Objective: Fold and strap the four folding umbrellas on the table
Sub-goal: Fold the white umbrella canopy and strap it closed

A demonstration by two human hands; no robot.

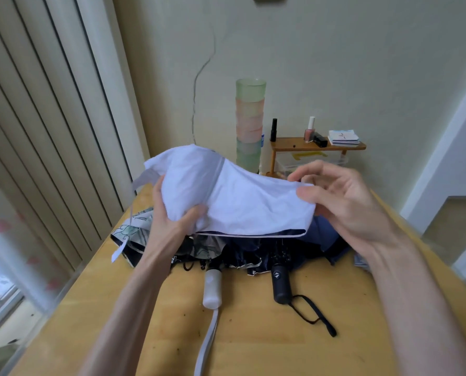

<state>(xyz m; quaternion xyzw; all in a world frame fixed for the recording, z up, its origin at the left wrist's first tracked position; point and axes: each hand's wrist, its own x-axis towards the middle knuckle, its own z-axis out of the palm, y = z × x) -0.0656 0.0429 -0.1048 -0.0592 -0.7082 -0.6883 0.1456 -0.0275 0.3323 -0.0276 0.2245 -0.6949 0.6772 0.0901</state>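
While the left hand (169, 213) clenches the pale lilac fabric umbrella canopy (234, 196) above the yellow wooden bench (253, 346), right-hand fingers (307, 192) pinch its three-o'clock edge; loose panels could bunch unevenly, leaving its dangling strap (120, 251) too short to close, I reckon.

Just two bare forearms coming up from the bottom of the frame, no sleeves anywhere in view. No watch, bracelet or rings that I can spot. Left hand (173, 213) sits left of centre, right hand (343, 196) toward the right. Nails look short and plain.
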